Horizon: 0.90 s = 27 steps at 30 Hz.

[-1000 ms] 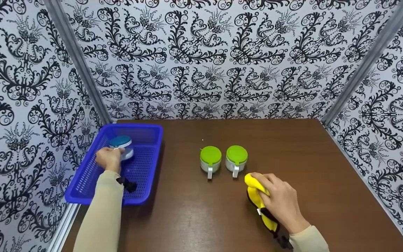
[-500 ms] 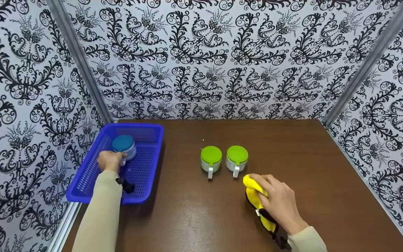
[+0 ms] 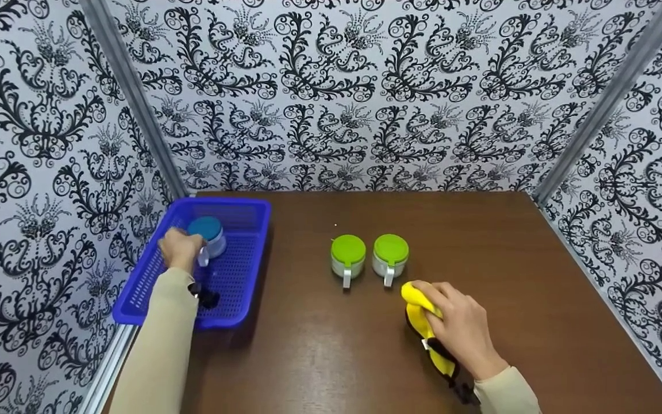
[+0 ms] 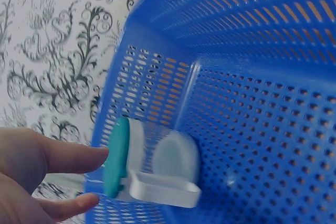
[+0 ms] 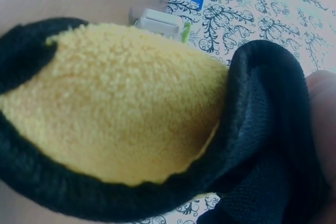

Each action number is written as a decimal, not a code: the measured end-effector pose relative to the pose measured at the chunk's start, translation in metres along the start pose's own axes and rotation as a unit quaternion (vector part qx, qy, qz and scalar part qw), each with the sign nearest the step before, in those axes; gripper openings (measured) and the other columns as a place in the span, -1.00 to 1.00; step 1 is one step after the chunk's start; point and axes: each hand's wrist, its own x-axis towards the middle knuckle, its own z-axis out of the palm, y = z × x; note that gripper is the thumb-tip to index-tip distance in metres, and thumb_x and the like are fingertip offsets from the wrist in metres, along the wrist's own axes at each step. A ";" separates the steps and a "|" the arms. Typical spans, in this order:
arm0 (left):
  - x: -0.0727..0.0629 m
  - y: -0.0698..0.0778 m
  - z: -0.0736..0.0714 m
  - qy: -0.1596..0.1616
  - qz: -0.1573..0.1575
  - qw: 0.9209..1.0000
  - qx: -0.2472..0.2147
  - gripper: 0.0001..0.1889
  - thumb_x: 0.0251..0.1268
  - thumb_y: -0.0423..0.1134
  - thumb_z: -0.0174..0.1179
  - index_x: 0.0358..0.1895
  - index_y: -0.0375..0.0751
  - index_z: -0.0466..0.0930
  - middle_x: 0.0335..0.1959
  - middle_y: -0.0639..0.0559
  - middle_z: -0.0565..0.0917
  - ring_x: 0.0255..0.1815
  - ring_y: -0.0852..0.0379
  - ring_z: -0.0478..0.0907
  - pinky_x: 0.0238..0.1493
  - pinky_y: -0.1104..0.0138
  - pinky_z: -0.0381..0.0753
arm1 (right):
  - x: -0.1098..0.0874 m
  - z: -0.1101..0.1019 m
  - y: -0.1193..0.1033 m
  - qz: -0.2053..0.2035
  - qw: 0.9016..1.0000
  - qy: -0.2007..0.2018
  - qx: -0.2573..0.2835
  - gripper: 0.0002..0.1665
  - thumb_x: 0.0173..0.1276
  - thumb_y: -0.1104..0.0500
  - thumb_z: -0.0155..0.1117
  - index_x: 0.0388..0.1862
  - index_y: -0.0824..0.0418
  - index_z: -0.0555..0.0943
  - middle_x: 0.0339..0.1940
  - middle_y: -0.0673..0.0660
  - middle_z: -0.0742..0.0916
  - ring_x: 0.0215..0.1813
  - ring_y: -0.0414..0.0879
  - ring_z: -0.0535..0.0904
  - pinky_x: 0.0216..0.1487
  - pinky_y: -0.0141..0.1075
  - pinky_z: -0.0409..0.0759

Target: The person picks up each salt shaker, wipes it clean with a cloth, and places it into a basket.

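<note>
My left hand [image 3: 180,248] is inside the blue-purple plastic basket [image 3: 258,261], beside a clear handled jar [image 3: 216,246] with a teal lid. The jar stands upright on the basket floor near its far left corner. In the left wrist view, my thumb and finger are spread and extended close to the lid [image 4: 116,156], and the white handle [image 4: 165,189] is free. My right hand [image 3: 460,329] grips a folded yellow cloth [image 3: 420,299] with black edging over the table's right side. The right wrist view shows the cloth's fluffy face [image 5: 131,103] close up.
Two clear handled jars with green lids, a left one [image 3: 348,256] and a right one [image 3: 391,256], stand side by side mid-table, handles toward me. Patterned wall panels [image 3: 354,103] enclose the brown table [image 3: 308,351] at the back and sides.
The teal-lidded jar has gone from tilted in my left hand to standing upright in the basket. My left fingers have come off it. My right hand keeps holding the cloth in about the same place.
</note>
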 end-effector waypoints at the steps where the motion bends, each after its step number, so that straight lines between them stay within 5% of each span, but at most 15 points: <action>1: -0.001 0.003 0.000 0.003 0.012 1.000 0.002 -0.55 0.04 -0.28 0.26 0.05 -0.38 0.53 0.17 -0.42 0.45 0.26 -0.37 0.34 0.27 -0.13 0.34 | 0.000 0.000 0.000 0.000 1.000 0.000 0.000 -0.32 0.15 0.19 0.56 0.25 -0.22 0.62 -0.14 -0.08 0.70 -0.45 -0.16 0.52 -0.47 -0.24 0.52; 6: -0.014 0.022 0.001 0.018 0.060 0.998 0.018 -0.36 0.07 -0.27 0.24 0.30 -0.35 0.42 0.31 -0.47 0.28 0.35 -0.43 0.21 0.30 -0.20 0.30 | -0.001 -0.002 -0.001 0.002 1.000 -0.001 0.002 -0.29 0.12 0.22 0.58 0.25 -0.23 0.62 -0.14 -0.08 0.70 -0.44 -0.14 0.54 -0.46 -0.22 0.54; 12: -0.042 0.045 0.009 0.038 0.134 0.990 0.019 -0.48 0.19 -0.21 0.31 0.23 -0.30 0.50 0.37 -0.40 0.26 0.39 -0.35 0.19 0.30 -0.17 0.34 | -0.003 -0.001 -0.001 0.004 1.000 -0.003 0.004 -0.31 0.12 0.23 0.57 0.24 -0.21 0.63 -0.14 -0.09 0.70 -0.42 -0.14 0.56 -0.46 -0.21 0.55; 21: -0.109 0.066 0.040 0.075 0.297 0.951 -0.029 -0.64 0.16 -0.28 0.40 0.01 -0.34 0.62 0.24 -0.38 0.44 0.29 -0.31 0.34 0.39 -0.03 0.23 | -0.003 0.001 -0.002 0.010 1.000 -0.005 0.009 -0.32 0.13 0.23 0.54 0.23 -0.21 0.63 -0.15 -0.10 0.70 -0.45 -0.16 0.53 -0.48 -0.23 0.52; 27: -0.146 0.076 0.066 0.072 0.333 0.938 -0.058 -0.66 0.19 -0.29 0.38 0.02 -0.30 0.63 0.25 -0.32 0.49 0.24 -0.28 0.44 0.29 -0.04 0.38 | -0.003 -0.001 -0.002 0.020 1.000 -0.007 0.005 -0.31 0.13 0.21 0.56 0.23 -0.24 0.63 -0.14 -0.11 0.70 -0.45 -0.18 0.51 -0.48 -0.24 0.50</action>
